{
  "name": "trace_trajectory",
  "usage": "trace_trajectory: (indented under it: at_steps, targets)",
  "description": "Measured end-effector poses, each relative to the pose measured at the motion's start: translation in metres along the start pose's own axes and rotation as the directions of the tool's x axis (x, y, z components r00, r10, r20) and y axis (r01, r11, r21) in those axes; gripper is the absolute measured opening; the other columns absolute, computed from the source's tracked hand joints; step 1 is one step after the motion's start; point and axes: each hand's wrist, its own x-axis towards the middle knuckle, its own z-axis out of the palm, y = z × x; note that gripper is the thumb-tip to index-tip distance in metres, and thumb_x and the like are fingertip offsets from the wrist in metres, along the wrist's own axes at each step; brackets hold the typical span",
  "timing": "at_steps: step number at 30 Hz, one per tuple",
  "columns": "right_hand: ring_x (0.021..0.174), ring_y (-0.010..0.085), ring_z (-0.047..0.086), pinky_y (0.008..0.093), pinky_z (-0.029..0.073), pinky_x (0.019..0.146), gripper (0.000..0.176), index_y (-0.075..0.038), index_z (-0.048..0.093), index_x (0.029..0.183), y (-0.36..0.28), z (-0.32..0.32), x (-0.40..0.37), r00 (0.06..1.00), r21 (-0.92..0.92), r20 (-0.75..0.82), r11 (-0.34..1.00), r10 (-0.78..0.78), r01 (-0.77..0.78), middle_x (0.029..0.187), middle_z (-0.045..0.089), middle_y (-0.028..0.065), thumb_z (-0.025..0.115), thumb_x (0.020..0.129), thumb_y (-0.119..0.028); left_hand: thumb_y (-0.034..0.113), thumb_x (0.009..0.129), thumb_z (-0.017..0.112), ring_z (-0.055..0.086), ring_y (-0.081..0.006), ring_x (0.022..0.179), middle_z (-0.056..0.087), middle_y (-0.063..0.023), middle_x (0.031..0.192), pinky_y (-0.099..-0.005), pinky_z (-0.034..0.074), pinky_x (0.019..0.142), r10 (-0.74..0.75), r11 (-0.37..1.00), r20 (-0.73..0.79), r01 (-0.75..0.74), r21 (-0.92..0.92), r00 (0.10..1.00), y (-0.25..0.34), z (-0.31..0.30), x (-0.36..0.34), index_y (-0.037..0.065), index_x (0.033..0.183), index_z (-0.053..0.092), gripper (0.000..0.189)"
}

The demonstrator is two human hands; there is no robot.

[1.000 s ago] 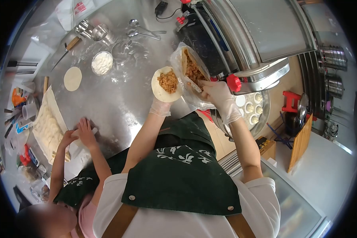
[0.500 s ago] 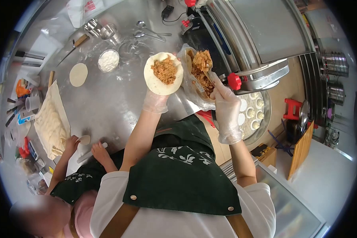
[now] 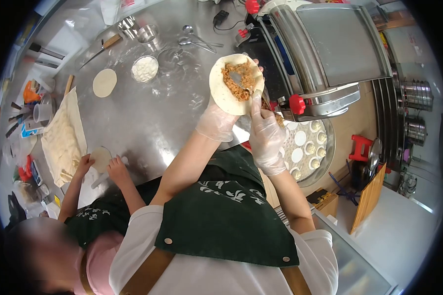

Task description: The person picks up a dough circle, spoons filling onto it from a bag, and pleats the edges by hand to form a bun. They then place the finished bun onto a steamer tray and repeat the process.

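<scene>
A round dough wrapper rests on my gloved left hand, whose fingers curl round its far edge. Brown minced filling is heaped in the wrapper's middle. In my gloved right hand is a metal spatula, its blade pressed onto the filling. Behind my right hand a bag of the same filling shows only in part.
On the steel table lie a flat dough round, a bowl of white dough or flour, spoons and a knife. A dough roller machine stands right, above a tray of buns. At left a co-worker's hands hold a wrapper.
My right hand has carried filling on the spatula from the bag to the wrapper and presses it there. My left hand and the wrapper have shifted right in view. The co-worker's wrapper now lies flatter.
</scene>
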Motion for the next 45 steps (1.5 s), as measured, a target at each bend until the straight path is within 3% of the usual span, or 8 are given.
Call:
trace_trajectory:
  at_steps: [9,13,16,21,23,28,35,45]
  targets:
    - [0.075,0.0065,0.049,0.0194,0.044,0.075,0.05,-0.008,0.057,0.14,-0.01,-0.021,0.021,0.819,0.688,0.377,0.461,0.433,-0.561,0.08,0.052,-0.0024,0.052,0.094,0.011,0.026,0.104,0.046,0.06,-0.0326,0.12,0.058,-0.0183,0.136,-0.0457,0.052,0.102,0.012,1.0,0.0,-0.012,0.025,1.0,0.006,0.001,0.001,0.005,0.135,0.053,0.037]
    - [0.076,0.0069,0.049,0.0192,0.044,0.077,0.051,-0.008,0.058,0.139,-0.015,-0.038,0.032,0.782,0.668,0.402,0.431,0.476,-0.607,0.08,0.053,-0.0022,0.052,0.093,0.012,0.017,0.102,0.05,0.062,-0.0296,0.118,0.06,-0.0181,0.13,-0.0442,0.054,0.099,0.147,0.83,0.142,-0.2,0.52,0.979,0.008,-0.002,-0.001,0.003,0.131,0.053,0.032]
    - [0.076,0.0068,0.049,0.0195,0.044,0.079,0.052,-0.009,0.059,0.139,-0.014,-0.041,0.032,0.805,0.662,0.37,0.476,0.464,-0.579,0.08,0.053,-0.0023,0.053,0.092,0.013,0.014,0.1,0.053,0.064,-0.028,0.113,0.062,-0.0169,0.124,-0.0428,0.057,0.095,0.234,0.594,0.218,-0.317,0.74,0.947,0.008,-0.007,0.0,0.003,0.126,0.054,0.029]
    - [0.066,0.0141,0.052,0.0245,0.047,0.068,0.059,-0.01,0.06,0.139,-0.007,-0.029,0.024,0.949,0.471,0.137,0.824,0.284,-0.315,0.074,0.052,0.0039,0.06,0.085,0.013,0.019,0.1,0.053,0.064,-0.0261,0.114,0.063,-0.0133,0.126,-0.04,0.055,0.098,0.041,0.958,0.017,-0.044,0.283,0.999,0.013,-0.008,0.003,0.004,0.129,0.055,0.033]
    - [0.061,0.0203,0.055,0.0303,0.048,0.06,0.064,-0.01,0.061,0.138,-0.007,-0.022,0.017,0.984,0.255,0.139,0.956,0.112,-0.145,0.072,0.054,0.0098,0.064,0.079,0.013,0.022,0.101,0.05,0.063,-0.0276,0.115,0.063,-0.0143,0.126,-0.0414,0.054,0.099,-0.156,0.987,0.352,0.133,0.091,0.923,0.018,-0.019,0.024,0.003,0.129,0.055,0.033]
    - [0.066,0.0171,0.055,0.0272,0.049,0.065,0.06,-0.01,0.06,0.139,-0.007,-0.026,0.02,0.982,0.377,0.064,0.907,0.176,-0.187,0.076,0.055,0.0079,0.06,0.084,0.014,0.026,0.1,0.053,0.066,-0.0279,0.108,0.066,-0.0159,0.118,-0.0423,0.058,0.091,0.059,0.976,-0.092,-0.038,0.216,0.994,0.009,0.002,-0.005,0.002,0.12,0.06,0.032]
    - [0.063,0.0192,0.061,0.0304,0.052,0.063,0.06,-0.009,0.064,0.134,-0.006,-0.019,0.014,0.995,0.079,0.102,0.997,-0.008,0.0,0.076,0.058,0.0084,0.065,0.077,0.011,0.025,0.104,0.045,0.058,-0.0328,0.124,0.057,-0.018,0.138,-0.047,0.05,0.105,-0.144,0.988,0.222,0.152,-0.022,0.964,0.021,-0.018,0.002,0.001,0.139,0.049,0.042]
    - [0.06,0.0189,0.056,0.0272,0.05,0.063,0.057,-0.011,0.064,0.135,-0.009,-0.037,0.023,0.961,0.44,0.184,0.857,0.206,-0.268,0.069,0.053,0.0113,0.063,0.082,0.01,0.026,0.102,0.046,0.066,-0.0304,0.106,0.067,-0.0145,0.118,-0.0441,0.056,0.09,0.049,0.978,-0.062,-0.035,0.208,0.997,0.011,-0.008,0.0,0.003,0.124,0.059,0.034]
